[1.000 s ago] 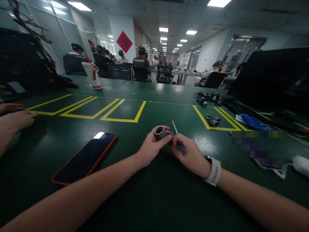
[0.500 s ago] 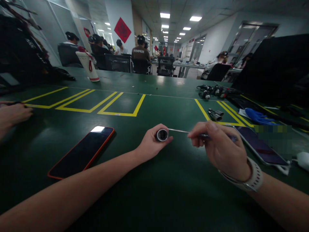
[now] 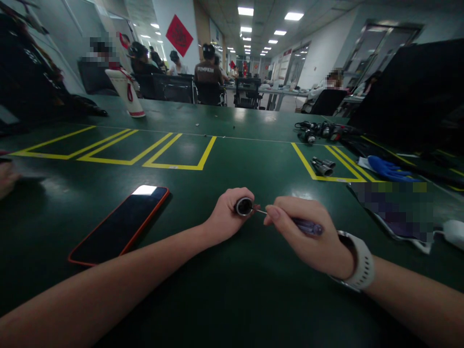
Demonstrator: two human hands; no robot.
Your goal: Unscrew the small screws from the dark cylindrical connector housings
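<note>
My left hand [image 3: 225,215] is closed around a dark round connector [image 3: 244,207] with a metal rim, its open end facing me. Between the fingers of my right hand [image 3: 304,227] is a screwdriver [image 3: 308,227] with a translucent purple handle. Its thin shaft points left, and the tip meets the right edge of the connector; whether it is inside cannot be made out. A pale watch strap circles my right wrist. Left of my left forearm lies a phone [image 3: 121,227] with an orange-red edge.
Yellow tape [image 3: 174,167] marks boxes on the green table [image 3: 232,299]. Metal connectors [image 3: 322,166] lie at right, with more cabled parts [image 3: 319,130] behind. Blue gloves [image 3: 391,169] and a tablet-like device [image 3: 395,212] sit farther right. Another person's hand [image 3: 7,178] shows at far left.
My right hand has moved left and lower, turning the screwdriver so its handle shows. The connector stays in my left hand. The other person's hand has drawn toward the left edge.
</note>
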